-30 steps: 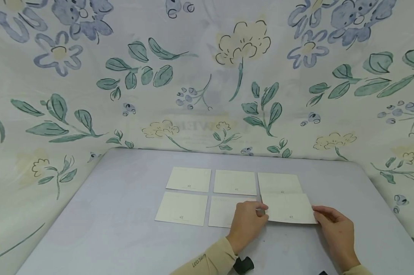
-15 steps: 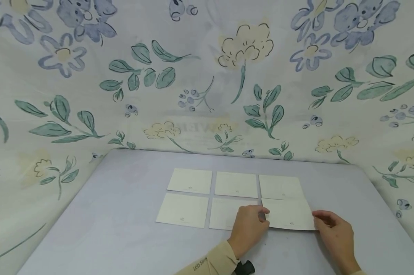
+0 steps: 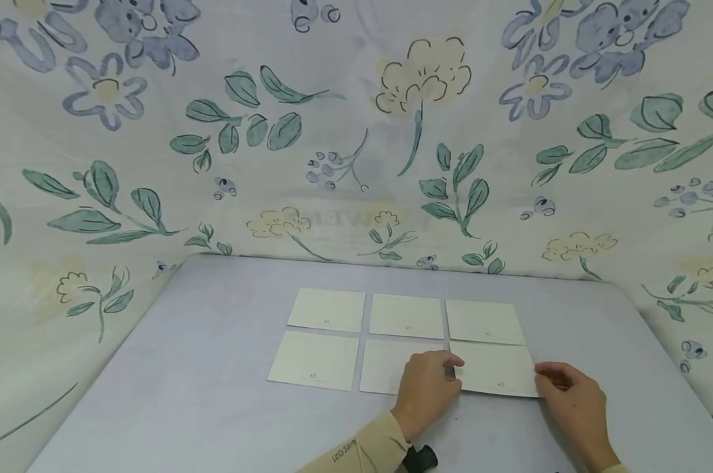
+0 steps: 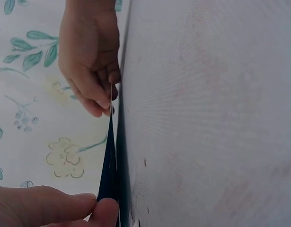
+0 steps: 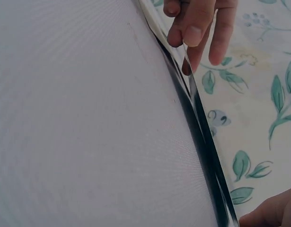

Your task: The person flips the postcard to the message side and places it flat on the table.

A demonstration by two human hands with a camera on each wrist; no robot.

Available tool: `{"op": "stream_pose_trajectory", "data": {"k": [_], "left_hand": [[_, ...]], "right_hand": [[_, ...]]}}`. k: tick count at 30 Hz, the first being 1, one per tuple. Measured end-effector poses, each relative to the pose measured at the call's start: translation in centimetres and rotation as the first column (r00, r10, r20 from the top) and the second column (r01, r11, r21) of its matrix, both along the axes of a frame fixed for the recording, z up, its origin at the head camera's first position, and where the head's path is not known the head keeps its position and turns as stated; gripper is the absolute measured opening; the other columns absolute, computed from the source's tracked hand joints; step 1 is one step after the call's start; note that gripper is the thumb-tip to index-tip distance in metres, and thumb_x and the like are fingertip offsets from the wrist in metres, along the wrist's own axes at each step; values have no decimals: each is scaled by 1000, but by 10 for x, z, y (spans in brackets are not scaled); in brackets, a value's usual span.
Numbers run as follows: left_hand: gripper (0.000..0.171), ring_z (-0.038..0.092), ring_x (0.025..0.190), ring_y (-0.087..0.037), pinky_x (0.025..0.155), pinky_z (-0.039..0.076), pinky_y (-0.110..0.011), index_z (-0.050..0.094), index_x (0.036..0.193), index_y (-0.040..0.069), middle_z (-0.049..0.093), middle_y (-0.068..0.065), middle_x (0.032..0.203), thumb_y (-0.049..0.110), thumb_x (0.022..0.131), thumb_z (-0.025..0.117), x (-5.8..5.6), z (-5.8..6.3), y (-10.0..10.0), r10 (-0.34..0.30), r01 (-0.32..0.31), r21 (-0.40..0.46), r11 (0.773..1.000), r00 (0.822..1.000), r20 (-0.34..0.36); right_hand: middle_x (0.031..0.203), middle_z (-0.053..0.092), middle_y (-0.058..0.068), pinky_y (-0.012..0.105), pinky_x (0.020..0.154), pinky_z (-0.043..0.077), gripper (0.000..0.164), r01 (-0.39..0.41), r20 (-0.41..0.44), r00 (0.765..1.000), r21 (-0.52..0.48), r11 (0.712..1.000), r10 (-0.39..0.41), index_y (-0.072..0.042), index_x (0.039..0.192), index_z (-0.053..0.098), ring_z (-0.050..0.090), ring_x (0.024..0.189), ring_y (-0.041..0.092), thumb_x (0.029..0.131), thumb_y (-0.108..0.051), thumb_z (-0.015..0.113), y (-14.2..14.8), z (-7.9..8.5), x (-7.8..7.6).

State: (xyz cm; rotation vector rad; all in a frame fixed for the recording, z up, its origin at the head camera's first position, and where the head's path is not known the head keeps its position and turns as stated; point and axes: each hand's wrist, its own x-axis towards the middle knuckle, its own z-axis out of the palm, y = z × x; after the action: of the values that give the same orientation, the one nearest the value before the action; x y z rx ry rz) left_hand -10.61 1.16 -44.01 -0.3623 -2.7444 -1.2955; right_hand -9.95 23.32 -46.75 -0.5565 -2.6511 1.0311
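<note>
Between both hands is a cream card (image 3: 493, 369) at the front right of two rows, its near edge a little off the table. My left hand (image 3: 428, 387) pinches its left side between thumb and fingers. On the right side, my right hand (image 3: 574, 402) pinches the near corner. In the left wrist view the card's underside (image 4: 110, 163) looks dark blue. Directly behind it lies another cream card (image 3: 483, 320), whose front edge meets or nearly meets the held one. My left hand partly covers the front middle card (image 3: 382, 368).
More cream cards lie at the back left (image 3: 326, 310), back middle (image 3: 406, 315) and front left (image 3: 315, 360). The pale table (image 3: 184, 368) ends at a flower-print cloth (image 3: 356, 164) behind. A small black object (image 3: 421, 458) shows beside the left sleeve.
Both hands have drawn the card slightly toward me. It overlapped the card behind it earlier; now more of that rear card shows, down to its front edge.
</note>
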Motion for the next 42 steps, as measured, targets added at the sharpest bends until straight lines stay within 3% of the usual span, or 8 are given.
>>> {"op": "stream_pose_trajectory", "data": {"k": [8, 12, 20, 28, 33, 42], "left_hand": [[24, 40, 51, 0, 48, 34, -15, 74, 89, 15, 66, 7, 72, 3, 68, 70, 2, -1, 1, -2, 1, -54, 999, 1000, -22], [25, 40, 49, 0, 47, 34, -15, 74, 90, 14, 64, 8, 68, 4, 68, 70, 2, -2, 1, -14, 13, -66, 998, 1000, -23], [22, 41, 51, 0, 48, 35, -15, 74, 91, 14, 62, 9, 66, 8, 71, 72, 5, -1, 2, -26, 24, -121, 992, 1000, -16], [15, 38, 45, 2, 40, 31, -15, 75, 89, 12, 51, 14, 52, 11, 74, 72, 6, 1, 3, -45, 40, -162, 986, 999, -24], [14, 35, 41, 3, 36, 30, -15, 75, 88, 13, 51, 13, 49, 13, 75, 70, 6, 2, 3, -47, 39, -185, 982, 998, -37], [16, 27, 37, 2, 35, 25, -17, 74, 91, 9, 42, 14, 44, 12, 77, 68, 7, 7, 1, -50, 48, -143, 989, 999, -10]], "right_hand": [[86, 67, 8, 20, 56, 43, 22, -91, 23, 996, 32, 995, 90, -2, 98, 67, 59, 75, 17, 79, -12, 67, 3, 0, 2], [85, 67, 7, 20, 56, 44, 22, -116, 21, 993, 44, 992, 115, -2, 98, 67, 59, 74, 17, 79, -13, 67, 3, 0, 2], [86, 67, 8, 20, 56, 44, 23, -125, 20, 992, 61, 990, 124, -2, 99, 66, 59, 74, 17, 78, -11, 67, 3, -1, 2], [87, 67, 8, 21, 56, 44, 25, -128, 17, 992, 73, 989, 127, -2, 101, 66, 59, 75, 17, 77, -10, 68, 4, -1, 3], [88, 66, 8, 20, 56, 43, 26, -129, 8, 992, 81, 988, 129, -2, 102, 65, 58, 75, 17, 77, -9, 67, 2, 0, 2], [91, 67, 9, 20, 57, 44, 27, -155, -4, 988, 75, 985, 156, -2, 103, 65, 57, 75, 15, 78, -10, 67, 2, 2, 2]]}}
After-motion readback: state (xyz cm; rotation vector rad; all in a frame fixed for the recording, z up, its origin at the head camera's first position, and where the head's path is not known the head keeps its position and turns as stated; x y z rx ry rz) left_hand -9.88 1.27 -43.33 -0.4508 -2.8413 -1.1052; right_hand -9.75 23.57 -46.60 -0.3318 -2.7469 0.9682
